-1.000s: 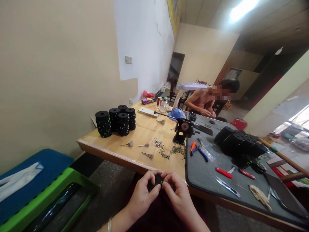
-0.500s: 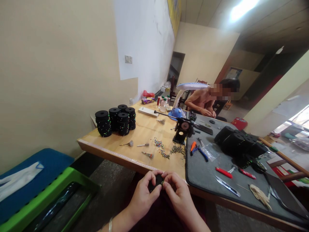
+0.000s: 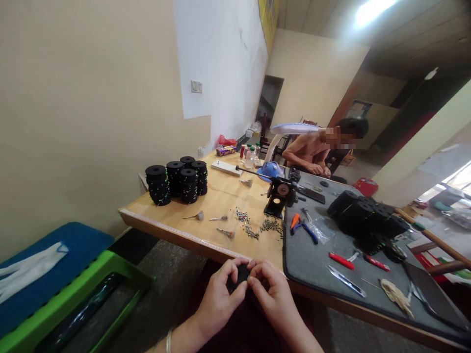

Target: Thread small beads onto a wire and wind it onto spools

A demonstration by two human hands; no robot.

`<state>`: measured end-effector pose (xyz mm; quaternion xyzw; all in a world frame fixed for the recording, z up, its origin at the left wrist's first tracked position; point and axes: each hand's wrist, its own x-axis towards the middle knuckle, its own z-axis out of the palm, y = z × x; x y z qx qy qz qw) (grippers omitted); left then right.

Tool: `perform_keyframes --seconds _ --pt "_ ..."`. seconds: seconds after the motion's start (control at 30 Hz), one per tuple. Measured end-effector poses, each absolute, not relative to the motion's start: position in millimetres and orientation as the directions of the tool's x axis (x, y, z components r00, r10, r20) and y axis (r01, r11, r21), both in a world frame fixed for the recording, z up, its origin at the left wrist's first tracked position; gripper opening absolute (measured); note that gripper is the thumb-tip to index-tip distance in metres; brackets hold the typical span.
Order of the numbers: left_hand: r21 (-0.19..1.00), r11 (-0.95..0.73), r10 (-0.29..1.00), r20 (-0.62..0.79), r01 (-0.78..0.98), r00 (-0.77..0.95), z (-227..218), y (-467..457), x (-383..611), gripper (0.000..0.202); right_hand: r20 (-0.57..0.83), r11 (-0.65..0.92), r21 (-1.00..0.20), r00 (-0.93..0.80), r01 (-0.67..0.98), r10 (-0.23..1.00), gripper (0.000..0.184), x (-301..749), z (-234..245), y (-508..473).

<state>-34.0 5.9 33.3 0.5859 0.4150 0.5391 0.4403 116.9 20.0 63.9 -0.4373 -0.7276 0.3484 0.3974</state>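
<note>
Head view is showing both of the person's hands meeting just below the near edge of the wooden table (image 3: 217,208), over the lap. The left hand (image 3: 216,300) is curling its thumb and forefinger closed around a small black spool (image 3: 241,273), and the right hand (image 3: 274,297) is pinching the same spool from the other side, fingertips pressed in tight so that little of it is showing between them. A thin bangle (image 3: 168,341) is hanging at the left wrist. On the table beyond, stacks of black spools (image 3: 176,182) are standing together near the far left corner, loose beads (image 3: 244,221) are lying scattered near the middle, and a black winding device (image 3: 281,194) is standing just at the edge of a grey mat (image 3: 312,267). Orange-and-blue pliers (image 3: 301,227) and a red-handled tool (image 3: 341,261) are lying on that mat, well apart from the hands. At the far end a co-worker (image 3: 312,153) is bending over the table beside a white lamp (image 3: 292,129). A green stool (image 3: 79,301) is standing to the left.
</note>
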Motion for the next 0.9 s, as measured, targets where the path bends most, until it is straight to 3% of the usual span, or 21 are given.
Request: perform_keyframes --seconds 0.3,0.43,0.57,0.9 --pt "0.970 -0.244 0.966 0.241 0.016 0.090 29.5 5.2 -33.5 0.024 0.219 0.301 -0.913 -0.291 0.276 0.931 0.012 118.7 53.1 23.9" --pt "0.976 -0.216 0.969 0.218 -0.022 0.119 29.2 6.1 -33.3 0.023 0.062 0.107 -0.985 -0.298 0.136 0.952 0.009 124.8 48.1 27.9" --pt "0.979 -0.196 0.969 0.201 -0.051 0.142 28.0 7.6 -32.7 0.023 -0.080 -0.082 -0.997 -0.343 0.008 0.936 0.023 128.7 50.5 30.6" --pt "0.977 -0.102 0.976 0.135 -0.190 0.169 24.7 11.2 -30.9 0.025 -0.023 -0.025 -1.000 -0.292 -0.004 0.956 0.026 118.9 47.3 28.2"
